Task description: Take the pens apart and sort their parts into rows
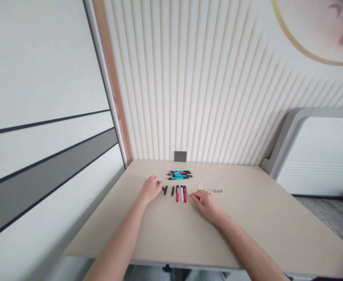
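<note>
My left hand rests on the table with its fingers curled, the tips right beside two small black pen parts. Whether it grips one of them is hard to make out. Another black pen part lies a little to the right. In the middle are a red pen barrel, a white one and a second red one, with black tops. My right hand is closed in a pinch just right of them; what is between its fingertips is too small to name. Thin white sticks show behind it.
A pile of blue, black and red pens lies farther back on the beige table. Several small greyish pieces sit right of my right hand. A dark socket is on the ribbed wall; a white cabinet stands left.
</note>
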A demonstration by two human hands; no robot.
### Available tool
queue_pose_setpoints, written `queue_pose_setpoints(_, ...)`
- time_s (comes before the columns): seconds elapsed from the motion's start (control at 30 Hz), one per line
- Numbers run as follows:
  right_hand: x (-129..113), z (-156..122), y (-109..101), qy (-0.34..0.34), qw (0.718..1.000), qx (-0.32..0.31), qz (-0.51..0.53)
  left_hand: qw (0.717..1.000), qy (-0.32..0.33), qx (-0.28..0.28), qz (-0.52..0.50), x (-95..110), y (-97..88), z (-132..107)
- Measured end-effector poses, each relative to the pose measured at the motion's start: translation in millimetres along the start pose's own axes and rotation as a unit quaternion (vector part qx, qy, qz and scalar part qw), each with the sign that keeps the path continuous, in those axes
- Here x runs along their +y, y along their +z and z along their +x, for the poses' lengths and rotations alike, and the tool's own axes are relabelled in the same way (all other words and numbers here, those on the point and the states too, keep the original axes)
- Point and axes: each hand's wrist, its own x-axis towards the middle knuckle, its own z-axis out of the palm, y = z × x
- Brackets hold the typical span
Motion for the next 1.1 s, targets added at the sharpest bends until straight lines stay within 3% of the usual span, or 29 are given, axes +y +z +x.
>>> queue_pose_setpoints(0.43, 7, 0, 9, -0.006, 1.0, -0.005, -0.015, 0.999, 0.011, -0.019, 0.033, -3, 3.6, -8)
queue_pose_setpoints(1.1, 8, 1, 8, -0.018, 1.0, 0.018, -0.016, 0.992, -0.014, -0.071, -0.099, 4, 11.0, -9)
